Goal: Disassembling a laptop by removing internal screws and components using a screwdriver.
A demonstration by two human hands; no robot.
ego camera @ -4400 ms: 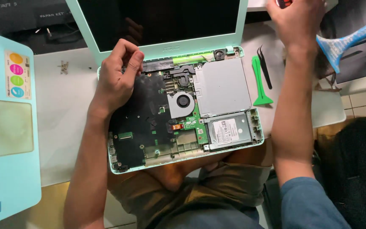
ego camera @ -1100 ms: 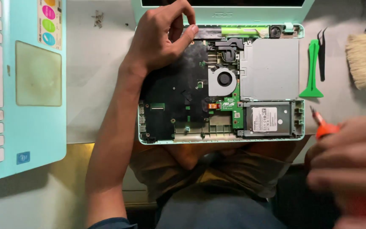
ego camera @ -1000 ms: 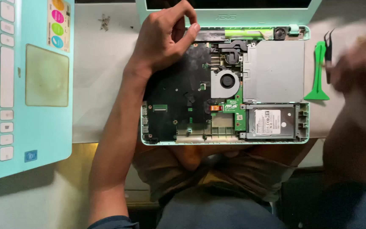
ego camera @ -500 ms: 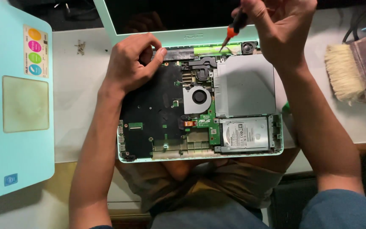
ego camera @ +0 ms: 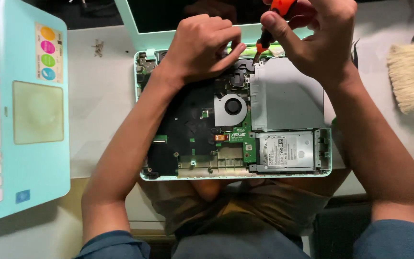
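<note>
Head view: white table (ego camera: 101,96) bears opened laptop (ego camera: 235,115); right hand (ego camera: 312,33) grips screwdriver (ego camera: 269,29); left hand (ego camera: 202,45) empty.

Bright, even light is falling from overhead, leaving soft shadows under the forearms. The picture is staying sharp around the fingers (ego camera: 226,41), while the brush (ego camera: 410,79) far to their right is looking slightly soft.

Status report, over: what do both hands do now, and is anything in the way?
Left hand pressing on open laptop base near hinge. Right hand holds orange screwdriver, tip at top edge. Nothing blocking; brush off to the right.
</note>
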